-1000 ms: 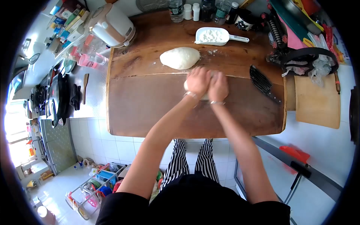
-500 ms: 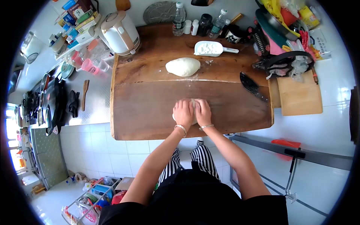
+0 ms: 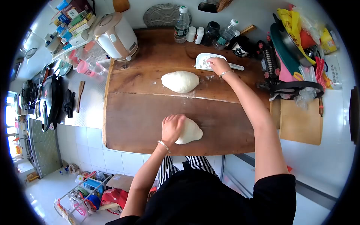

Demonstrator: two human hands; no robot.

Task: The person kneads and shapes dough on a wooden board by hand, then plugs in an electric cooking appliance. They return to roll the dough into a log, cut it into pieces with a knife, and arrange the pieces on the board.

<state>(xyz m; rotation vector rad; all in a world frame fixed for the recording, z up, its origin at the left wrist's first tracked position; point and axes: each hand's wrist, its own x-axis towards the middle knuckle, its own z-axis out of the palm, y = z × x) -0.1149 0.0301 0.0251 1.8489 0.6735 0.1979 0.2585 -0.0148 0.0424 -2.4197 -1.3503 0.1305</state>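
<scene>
Left grip lay loosely cupped over the near dough on the worktop, right grip was at the flour scoop, pinch unclear, with the far dough apparently shaped and the near one seemingly unfinished

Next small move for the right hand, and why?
Probably pinch up a little of the white powder with the right hand: its fingers are at the open part of the scoop, where the powder lies. The left hand rests on the nearer dough piece, which may want a dusting.
</scene>
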